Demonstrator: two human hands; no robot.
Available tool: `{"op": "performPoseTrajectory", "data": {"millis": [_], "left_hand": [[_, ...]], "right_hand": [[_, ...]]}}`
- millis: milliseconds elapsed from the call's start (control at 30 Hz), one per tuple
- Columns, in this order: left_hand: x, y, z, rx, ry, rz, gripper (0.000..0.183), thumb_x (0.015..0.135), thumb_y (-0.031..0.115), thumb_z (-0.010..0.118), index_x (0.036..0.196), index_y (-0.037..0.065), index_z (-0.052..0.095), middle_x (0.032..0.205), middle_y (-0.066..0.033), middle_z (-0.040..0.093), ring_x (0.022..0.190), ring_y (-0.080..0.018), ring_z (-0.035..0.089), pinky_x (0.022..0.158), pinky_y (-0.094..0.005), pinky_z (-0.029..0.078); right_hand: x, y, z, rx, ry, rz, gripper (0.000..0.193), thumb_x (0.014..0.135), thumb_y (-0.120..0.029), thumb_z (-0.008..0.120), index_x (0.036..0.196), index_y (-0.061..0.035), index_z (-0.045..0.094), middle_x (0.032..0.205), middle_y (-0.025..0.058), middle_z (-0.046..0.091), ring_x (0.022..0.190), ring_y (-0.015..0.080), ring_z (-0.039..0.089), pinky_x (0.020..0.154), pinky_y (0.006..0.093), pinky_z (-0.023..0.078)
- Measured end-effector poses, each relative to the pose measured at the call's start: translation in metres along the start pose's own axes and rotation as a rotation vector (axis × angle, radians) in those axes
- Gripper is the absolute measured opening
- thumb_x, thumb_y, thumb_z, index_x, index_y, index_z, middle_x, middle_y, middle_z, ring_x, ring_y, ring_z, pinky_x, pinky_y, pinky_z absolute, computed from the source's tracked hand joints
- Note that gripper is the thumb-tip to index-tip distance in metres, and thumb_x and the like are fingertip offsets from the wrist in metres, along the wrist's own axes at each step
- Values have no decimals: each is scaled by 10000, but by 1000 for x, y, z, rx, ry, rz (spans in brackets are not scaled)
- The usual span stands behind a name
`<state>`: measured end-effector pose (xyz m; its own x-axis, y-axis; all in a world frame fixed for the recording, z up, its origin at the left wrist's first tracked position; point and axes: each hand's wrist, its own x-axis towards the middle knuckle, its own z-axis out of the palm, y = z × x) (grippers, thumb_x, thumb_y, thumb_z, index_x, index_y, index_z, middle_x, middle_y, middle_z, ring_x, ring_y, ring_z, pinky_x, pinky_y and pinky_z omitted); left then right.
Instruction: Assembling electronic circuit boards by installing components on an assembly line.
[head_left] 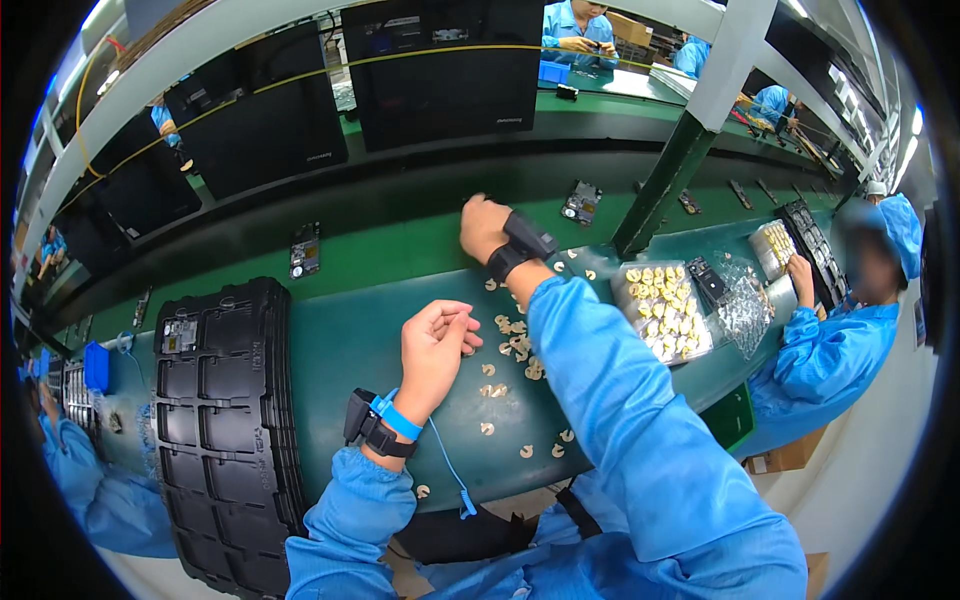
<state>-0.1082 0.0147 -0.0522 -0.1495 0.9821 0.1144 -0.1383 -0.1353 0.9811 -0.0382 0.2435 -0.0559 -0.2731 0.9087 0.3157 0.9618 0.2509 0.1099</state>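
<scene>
So from my end of the feed, the bench [350, 350] looked laid out for reach: loose cream C-shaped pieces [519, 346] were scattered right in front of the person, probably so they could be picked up singly, with more in a clear tray [662, 312] on the right. The stacked black compartment trays [215, 430] stood at the left, likely to keep boards apart; one circuit board [180, 336] sat in a far compartment. Other phone-style circuit boards [305, 250] lay along the green conveyor strip [400, 255]. I figured the corded blue wrist strap [400, 420] was for static. As for the hands, the left hand [432, 348] was loosely curled, thumb near the fingers, just beside the loose pieces; couldn't tell if it pinched one. The right hand [484, 230] reached over the strip, fingers bent narrow, their tips hidden, so no clue whether it held anything.
</scene>
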Motion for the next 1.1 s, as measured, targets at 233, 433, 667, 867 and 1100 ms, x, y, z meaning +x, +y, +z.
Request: {"op": "performPoseTrajectory", "data": {"millis": [233,433,667,867,1100], "left_hand": [[-4,2,-2,35,-29,5,154,1045,51,577,1124,-46,666,920,-115,723,751,-157,717,661,-251,564],[-2,7,-4,-49,-116,-53,285,1076,122,562,1268,-81,619,1076,-187,735,915,-227,755,750,-301,609],[-5,8,16,-312,-185,34,291,1068,56,554,1318,-91,572,1255,-185,691,1113,-256,714,931,-386,629],[-7,2,13,-302,-62,30,194,1066,22,514,1228,-57,585,1153,-148,712,1019,-213,721,902,-396,643],[-5,10,17,-120,49,164,340,1084,70,525,1389,-80,514,1170,-148,700,1056,-222,715,883,-379,637]], "right_hand": [[3,71,-35,542,-8,101,309,924,-78,598,1200,59,618,1106,359,685,1094,488,680,934,516,571],[-70,90,-78,1901,-228,133,512,1015,39,449,1521,-37,460,1040,114,709,838,121,649,686,284,515],[-166,67,-112,1533,-5,-32,424,1034,30,432,1437,-41,539,1152,101,694,971,137,667,871,290,536],[-207,98,-120,1296,304,-118,415,980,-30,628,1391,-40,574,1245,181,651,1027,311,677,914,385,557],[-258,252,-150,503,280,119,161,871,-134,759,982,-24,720,949,152,653,949,367,619,822,461,517]]}}
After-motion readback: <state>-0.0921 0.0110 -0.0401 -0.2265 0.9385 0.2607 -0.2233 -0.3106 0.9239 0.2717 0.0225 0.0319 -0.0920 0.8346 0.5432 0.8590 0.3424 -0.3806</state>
